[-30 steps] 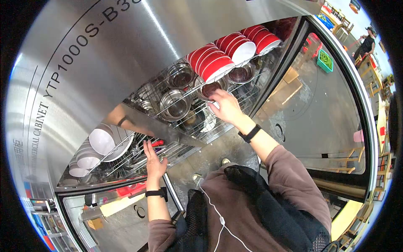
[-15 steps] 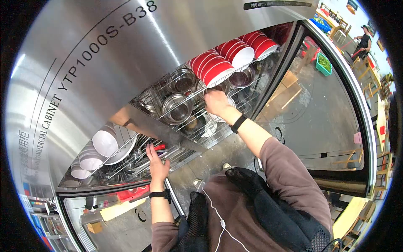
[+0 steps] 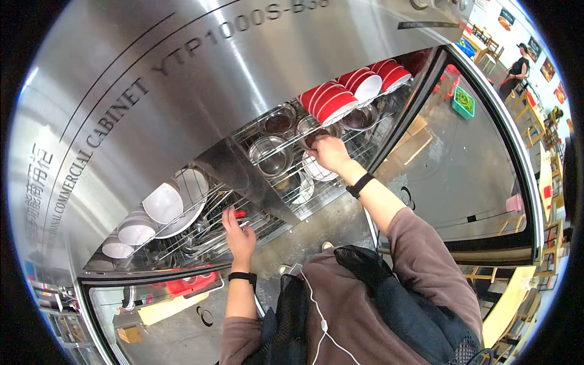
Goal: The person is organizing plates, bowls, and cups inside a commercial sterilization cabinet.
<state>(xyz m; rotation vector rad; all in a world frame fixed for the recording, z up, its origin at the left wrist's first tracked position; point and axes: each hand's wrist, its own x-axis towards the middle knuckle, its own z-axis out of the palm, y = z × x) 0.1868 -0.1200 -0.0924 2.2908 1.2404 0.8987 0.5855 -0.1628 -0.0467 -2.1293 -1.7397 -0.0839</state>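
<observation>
My right hand point(image 3: 329, 152) reaches into the right side of the steel cabinet. Its curled fingers close on the near rim of a round steel bowl point(image 3: 309, 126), which sits under the stacked red bowls point(image 3: 331, 103). Beside it on the wire rack are another steel bowl point(image 3: 271, 156) and, lower down, a white plate point(image 3: 319, 167). My left hand point(image 3: 241, 238) is open, fingers up, in front of the left compartment's rack. Close to its fingertips is a red-handled utensil point(image 3: 239, 214); I cannot make out its kind.
Pale bowls point(image 3: 163, 204) stand on the left rack, with a large plate point(image 3: 190, 201) behind. Open glass doors flank me, the right door point(image 3: 468, 182) and the left door point(image 3: 158, 304). A divider point(image 3: 249, 176) separates the compartments. A person point(image 3: 519, 70) stands far off, beyond a green basket point(image 3: 463, 103).
My view has shifted, so the cabinet's contents appear further right. More of the steel bowl at my right hand shows now. My left hand stays open by the left rack.
</observation>
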